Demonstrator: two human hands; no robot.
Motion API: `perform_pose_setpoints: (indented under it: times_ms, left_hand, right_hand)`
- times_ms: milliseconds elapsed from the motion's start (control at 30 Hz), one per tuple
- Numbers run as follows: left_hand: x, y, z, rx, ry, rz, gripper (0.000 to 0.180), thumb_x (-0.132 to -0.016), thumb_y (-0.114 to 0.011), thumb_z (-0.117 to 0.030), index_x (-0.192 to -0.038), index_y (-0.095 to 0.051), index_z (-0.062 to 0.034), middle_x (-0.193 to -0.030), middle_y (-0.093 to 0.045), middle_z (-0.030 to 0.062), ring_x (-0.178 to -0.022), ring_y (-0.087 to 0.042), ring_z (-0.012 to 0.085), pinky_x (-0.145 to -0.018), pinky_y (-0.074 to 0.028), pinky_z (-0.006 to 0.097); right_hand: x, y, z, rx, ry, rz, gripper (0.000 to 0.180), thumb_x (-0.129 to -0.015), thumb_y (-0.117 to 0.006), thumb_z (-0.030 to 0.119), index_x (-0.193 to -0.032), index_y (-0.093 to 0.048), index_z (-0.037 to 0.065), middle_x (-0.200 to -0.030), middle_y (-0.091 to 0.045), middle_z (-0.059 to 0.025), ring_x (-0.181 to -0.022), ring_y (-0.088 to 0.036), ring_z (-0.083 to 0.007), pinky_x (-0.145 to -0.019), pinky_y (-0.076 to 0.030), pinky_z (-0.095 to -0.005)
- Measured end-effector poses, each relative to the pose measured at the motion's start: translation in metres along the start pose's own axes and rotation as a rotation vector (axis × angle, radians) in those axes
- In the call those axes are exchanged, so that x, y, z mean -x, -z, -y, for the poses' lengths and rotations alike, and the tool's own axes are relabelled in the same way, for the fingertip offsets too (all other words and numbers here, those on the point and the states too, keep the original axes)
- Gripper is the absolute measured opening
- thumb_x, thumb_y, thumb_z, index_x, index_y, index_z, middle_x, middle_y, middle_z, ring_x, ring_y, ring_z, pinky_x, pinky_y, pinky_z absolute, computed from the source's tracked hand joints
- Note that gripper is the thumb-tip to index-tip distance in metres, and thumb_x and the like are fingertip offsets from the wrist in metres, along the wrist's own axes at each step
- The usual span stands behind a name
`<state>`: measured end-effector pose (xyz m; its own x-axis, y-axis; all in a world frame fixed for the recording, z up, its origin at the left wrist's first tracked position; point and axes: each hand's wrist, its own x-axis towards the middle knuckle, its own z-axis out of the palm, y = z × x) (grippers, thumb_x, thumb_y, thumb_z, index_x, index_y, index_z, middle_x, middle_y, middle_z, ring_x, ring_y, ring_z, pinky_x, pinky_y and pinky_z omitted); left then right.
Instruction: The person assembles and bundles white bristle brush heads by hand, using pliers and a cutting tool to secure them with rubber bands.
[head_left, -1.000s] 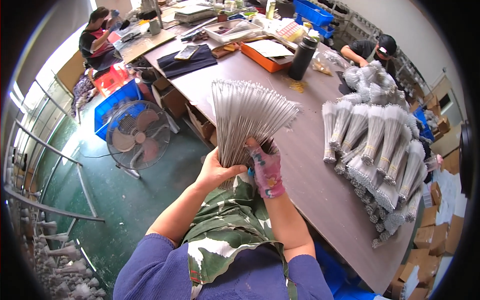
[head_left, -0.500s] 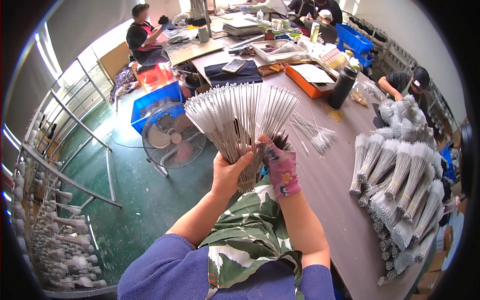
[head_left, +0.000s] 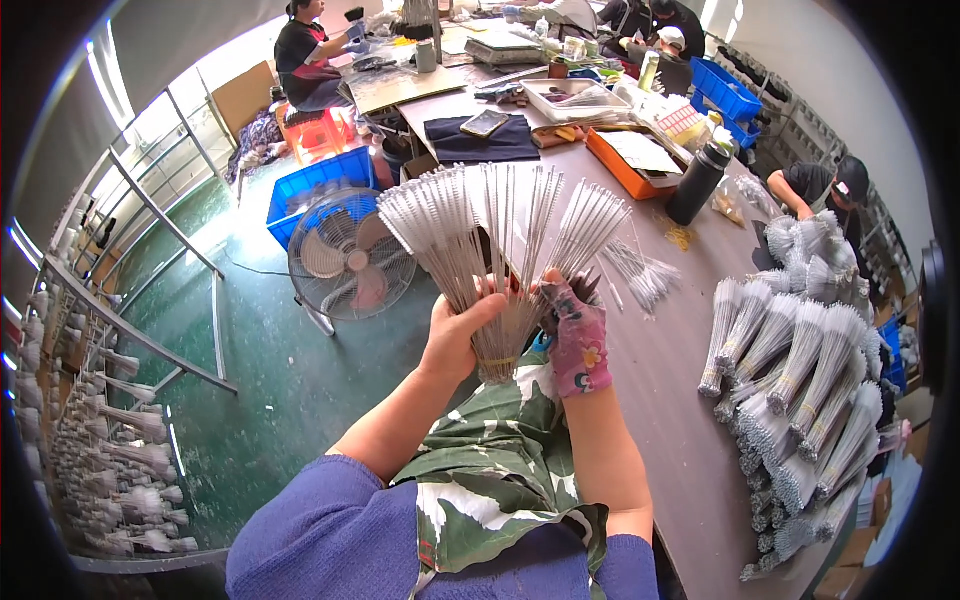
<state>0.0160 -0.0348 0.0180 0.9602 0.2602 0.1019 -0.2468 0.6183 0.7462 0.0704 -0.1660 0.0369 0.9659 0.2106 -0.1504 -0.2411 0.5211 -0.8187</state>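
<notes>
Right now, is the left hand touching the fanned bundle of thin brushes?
Touching. The head view shows the left hand with its fingers wrapped round the banded stem of the fanned brush bundle, no gap; the gloved right hand grips it too.

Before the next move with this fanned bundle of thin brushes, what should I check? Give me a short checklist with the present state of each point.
1. Left hand grips the brush bundle low on the stems: ok.
2. Right hand, in a patterned glove, holds the other side of the bundle: ok.
3. Yellow band around the base of the stems is in place: ok.
4. Tips fan out evenly: not ok, they split into separate clumps.
5. Bare table surface next to the hands: ok.
6. Any stems bent or tangled inside the fan: cannot tell.
</notes>
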Motion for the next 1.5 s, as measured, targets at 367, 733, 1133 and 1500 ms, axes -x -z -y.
perform_pose_setpoints:
  times_ms: [367,733,1133,1500]
  left_hand:
    - [-0.004,-0.006,0.001,-0.164,0.019,-0.013,0.012,-0.079,-0.066,-0.002,-0.091,-0.062,-0.0014,-0.083,-0.063,0.0023,-0.075,-0.059,0.0106,-0.066,-0.048,0.025]
    - [-0.009,0.012,0.008,0.03,0.064,0.045,0.014,-0.083,-0.064,-0.009,-0.095,-0.057,-0.0069,-0.091,-0.059,0.0002,-0.081,-0.057,0.0092,-0.071,-0.047,0.026]
    - [-0.011,0.03,0.011,0.032,0.12,0.088,0.024,-0.09,-0.055,-0.026,-0.105,-0.055,-0.0075,-0.097,-0.06,0.0047,-0.089,-0.058,0.0143,-0.077,-0.049,0.03]
    - [-0.005,0.019,0.005,0.054,0.142,0.086,0.019,-0.087,-0.06,-0.014,-0.102,-0.056,-0.0047,-0.099,-0.06,0.0056,-0.09,-0.058,0.0148,-0.078,-0.049,0.029]
  right_hand:
    - [0.006,-0.001,0.004,0.208,0.159,0.04,0.018,-0.077,-0.07,0.007,-0.093,-0.061,0.003,-0.08,-0.062,-0.0009,-0.069,-0.057,-0.0076,-0.06,-0.046,-0.0204]
    - [0.008,0.006,-0.001,0.156,0.171,0.098,0.018,-0.08,-0.069,0.01,-0.095,-0.062,0.002,-0.083,-0.065,-0.0027,-0.073,-0.059,-0.0082,-0.066,-0.046,-0.0203]
    - [0.009,0.005,-0.007,0.143,0.231,0.065,0.019,-0.079,-0.069,0.007,-0.096,-0.062,0.001,-0.083,-0.064,-0.0028,-0.074,-0.058,-0.0082,-0.068,-0.046,-0.0206]
    - [0.011,0.001,-0.01,0.146,0.176,0.1,0.018,-0.079,-0.069,0.007,-0.094,-0.06,0.002,-0.082,-0.064,-0.0025,-0.073,-0.058,-0.0084,-0.068,-0.047,-0.0212]
